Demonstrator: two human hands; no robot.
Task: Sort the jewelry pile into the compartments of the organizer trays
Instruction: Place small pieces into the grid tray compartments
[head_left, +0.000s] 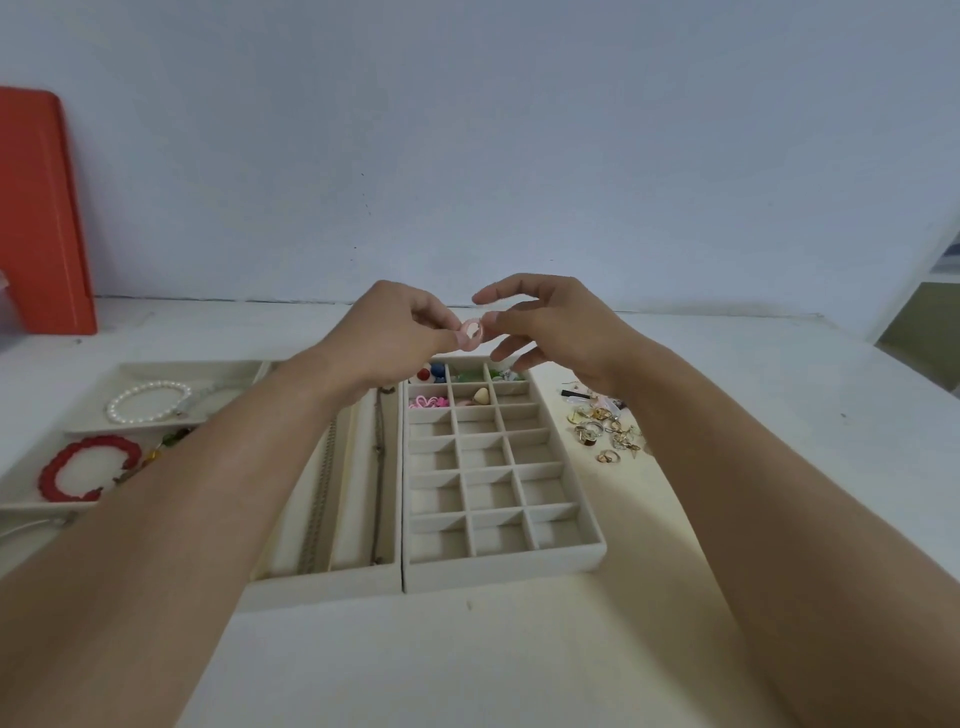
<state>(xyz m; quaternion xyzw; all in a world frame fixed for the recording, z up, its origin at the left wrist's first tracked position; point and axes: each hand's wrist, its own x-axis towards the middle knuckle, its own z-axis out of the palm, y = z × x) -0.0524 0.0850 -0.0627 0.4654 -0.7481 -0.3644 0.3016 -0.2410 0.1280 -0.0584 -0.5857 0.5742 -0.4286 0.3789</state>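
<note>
- Your left hand (395, 325) pinches a small pale pink ring (472, 332) between thumb and fingertips, held up in the air above the far end of the grid tray; your right hand (550, 325) sits just beside it, fingers loosely spread and relaxed, one fingertip at the ring's edge; whether it grips the ring you cannot tell
- Below both hands lies the beige many-celled grid tray (587, 551); its far cells hold small coloured pieces, among them a pink looped piece (428, 401) and a tan heart-shaped piece (481, 396); the nearer cells show only lining
- Touching its left side is a beige long-slot tray (322, 582) with two dark chains (318, 499) laid lengthwise
- Further left, a beige wide-compartment tray (135, 370) holds a white pearl bracelet (148, 401) and, nearer you, a red beaded bracelet (88, 467)
- Right of the grid tray, the unsorted pile of gold-toned rings and earrings (605, 428) rests on the white table (519, 665)
- An orange plastic panel (41, 208) leans against the wall at far left
</note>
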